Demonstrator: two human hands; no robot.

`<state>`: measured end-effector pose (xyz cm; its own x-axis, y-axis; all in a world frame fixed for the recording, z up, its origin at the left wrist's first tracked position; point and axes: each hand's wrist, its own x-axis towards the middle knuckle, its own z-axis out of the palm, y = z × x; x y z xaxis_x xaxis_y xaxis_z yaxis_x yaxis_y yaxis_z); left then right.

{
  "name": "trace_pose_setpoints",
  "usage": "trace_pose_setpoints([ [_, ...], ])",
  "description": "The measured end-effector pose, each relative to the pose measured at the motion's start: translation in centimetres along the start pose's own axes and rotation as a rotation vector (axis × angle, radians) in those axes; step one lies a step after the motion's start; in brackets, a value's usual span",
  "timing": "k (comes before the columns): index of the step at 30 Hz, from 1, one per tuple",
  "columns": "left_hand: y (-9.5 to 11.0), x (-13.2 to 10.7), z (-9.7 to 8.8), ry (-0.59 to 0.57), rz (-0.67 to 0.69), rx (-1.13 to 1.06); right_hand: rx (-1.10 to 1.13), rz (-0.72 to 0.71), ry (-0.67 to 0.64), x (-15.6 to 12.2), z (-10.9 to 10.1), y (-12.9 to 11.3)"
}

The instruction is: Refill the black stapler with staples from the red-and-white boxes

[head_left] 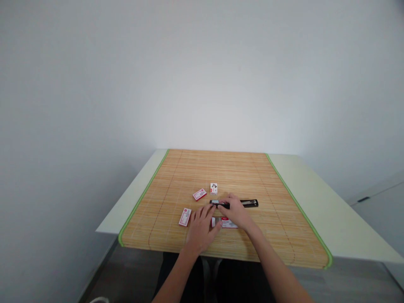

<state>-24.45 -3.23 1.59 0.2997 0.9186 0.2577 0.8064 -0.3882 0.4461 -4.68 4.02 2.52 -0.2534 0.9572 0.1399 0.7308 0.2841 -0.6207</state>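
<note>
A long black stapler point(251, 203), seemingly folded open, lies crosswise on the bamboo mat with a metallic strip showing inside. My right hand point(236, 211) reaches over its middle, fingers bent and closed on it; whatever is between the fingertips is hidden. My left hand point(201, 227) lies with fingers stretched, their tips at the stapler's left end and the thumb apart. Just below the stapler, between my hands, is a red and white staple box point(229, 223), partly covered by my right hand. A small whitish piece beside it is too small to make out.
Two red and white boxes, one near box point(185, 217) and one tilted box point(199, 194), lie left of the stapler. A small white box point(213, 188) sits behind it. The green-edged bamboo mat point(221, 168) covers the middle of the white table point(315, 198), which meets a wall.
</note>
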Motion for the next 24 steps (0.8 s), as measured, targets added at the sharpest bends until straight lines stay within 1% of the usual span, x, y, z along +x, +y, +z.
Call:
trace_pose_setpoints([
  [2,0.0,0.0,0.0,-0.003,0.002,0.010,-0.009,0.035,0.029,-0.1,0.2,-0.1],
  [5,0.1,0.0,0.0,0.001,-0.001,0.031,-0.108,0.033,0.105,-0.4,0.5,-0.6],
  [8,0.1,0.0,0.0,0.009,-0.004,0.043,-0.139,0.029,0.126,-0.6,0.9,-0.9],
  [13,0.1,0.0,0.0,0.012,-0.002,0.019,0.023,0.085,0.121,-0.2,1.6,-0.2],
  [17,0.1,0.0,-0.1,0.010,0.000,0.002,0.079,0.105,0.131,0.0,2.0,0.4],
  [24,0.0,0.0,0.2,0.016,0.008,0.010,0.177,0.107,0.185,-0.2,2.1,0.2],
])
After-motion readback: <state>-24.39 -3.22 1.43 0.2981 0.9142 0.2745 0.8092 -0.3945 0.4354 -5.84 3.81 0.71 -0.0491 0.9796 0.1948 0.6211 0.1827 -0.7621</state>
